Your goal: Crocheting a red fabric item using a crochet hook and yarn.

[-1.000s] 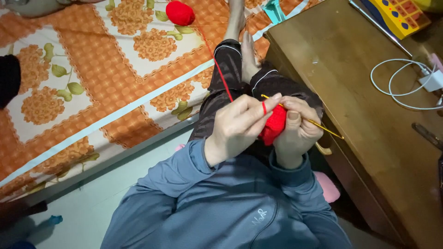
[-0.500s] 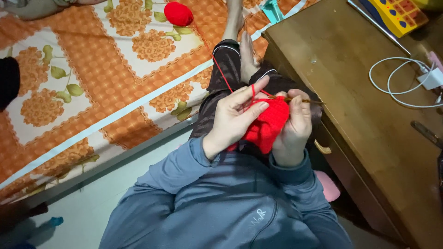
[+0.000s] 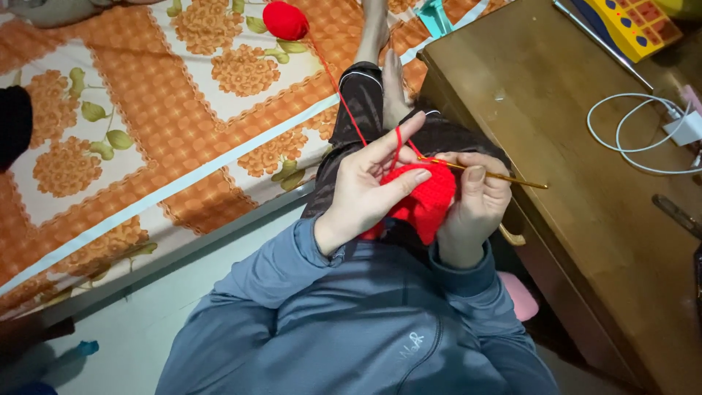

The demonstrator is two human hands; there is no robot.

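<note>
Two hands are seen: a left hand point(image 3: 369, 186) and a right hand point(image 3: 475, 201). One red crocheted piece point(image 3: 428, 201), one gold crochet hook point(image 3: 504, 175) and one red yarn ball point(image 3: 285, 20) are counted. One wooden desk point(image 3: 585, 205), one white cable point(image 3: 636, 135) and one floral bedsheet point(image 3: 146, 132) are counted.

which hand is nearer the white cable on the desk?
Right. The right hand works beside the desk edge, below-left of the white cable; the left hand sits farther left, beyond the red crochet piece.

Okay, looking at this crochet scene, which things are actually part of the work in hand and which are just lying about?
In use:
- red crochet piece, held by left hand and right hand
- gold crochet hook, in the right hand
- red yarn strand over the left forefinger
- red yarn ball on the bedspread

Lying about:
- white cable and white plug on the wooden desk
- yellow box
</note>
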